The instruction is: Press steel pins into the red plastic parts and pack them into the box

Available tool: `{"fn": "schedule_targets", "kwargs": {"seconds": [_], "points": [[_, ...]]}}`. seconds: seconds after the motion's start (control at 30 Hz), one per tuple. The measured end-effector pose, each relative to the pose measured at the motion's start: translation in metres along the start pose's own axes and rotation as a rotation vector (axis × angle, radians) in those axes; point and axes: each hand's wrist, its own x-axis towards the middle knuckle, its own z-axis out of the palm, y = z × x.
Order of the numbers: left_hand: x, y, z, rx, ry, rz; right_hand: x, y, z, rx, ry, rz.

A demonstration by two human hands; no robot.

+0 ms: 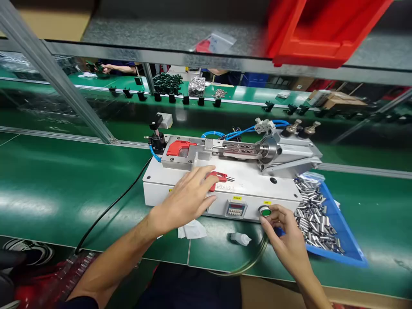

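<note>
My left hand (185, 197) is over the front top of a white bench machine (254, 189), its fingers spread and thumb apart. By its fingertips is a small red pistol-shaped part (221, 175) with a metal tip, partly hidden by the fingers. A similar red part (178, 147) sits in the metal fixture (167, 162) at the machine's left, in line with a rod. My right hand (285, 234) is at the machine's front beside a green push button (265, 211), thumb and fingers apart around its right edge. Whether it touches the button, I cannot tell.
A blue bin (343, 227) of metal cylinders stands right of the machine. White paper (192, 229) and a crumpled white piece (240, 238) lie in front. A red bin (322, 47) sits on the shelf overhead. Across the bench, another person's hand (107, 68) is visible.
</note>
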Motion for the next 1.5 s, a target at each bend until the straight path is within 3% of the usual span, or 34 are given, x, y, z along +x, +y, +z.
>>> {"fn": "schedule_targets", "kwargs": {"seconds": [0.13,0.27,0.43,0.63,0.87,0.97,1.13,1.2,1.33,1.5], "points": [[0.024,-0.004,-0.003,0.046,-0.167,0.038,-0.002,0.003,0.002,-0.015,0.023,-0.022],[0.031,-0.005,-0.005,0.036,-0.167,0.040,-0.004,0.003,0.004,-0.022,0.050,-0.030],[0.028,-0.010,0.004,0.006,-0.040,0.078,-0.007,0.005,0.004,-0.018,0.039,-0.013],[0.029,-0.009,0.013,0.119,0.274,0.291,-0.009,0.010,0.006,-0.021,0.033,-0.011],[0.031,-0.005,0.015,0.065,0.405,0.330,-0.010,0.008,0.006,-0.048,0.059,-0.029],[0.027,-0.002,0.018,-0.198,0.410,0.203,-0.010,0.010,0.007,-0.056,0.065,-0.032],[0.013,0.003,0.008,-1.208,0.220,-0.275,-0.006,0.017,0.008,-0.080,0.117,-0.046],[0.009,0.003,0.002,-1.439,0.172,-0.372,-0.004,0.019,0.009,-0.099,0.124,-0.041],[0.004,-0.004,-0.005,-1.479,0.178,-0.416,-0.002,0.015,0.011,-0.128,0.128,-0.037],[-0.007,-0.022,-0.001,-1.251,0.211,-0.443,-0.001,0.013,0.015,-0.169,0.153,-0.015]]}}
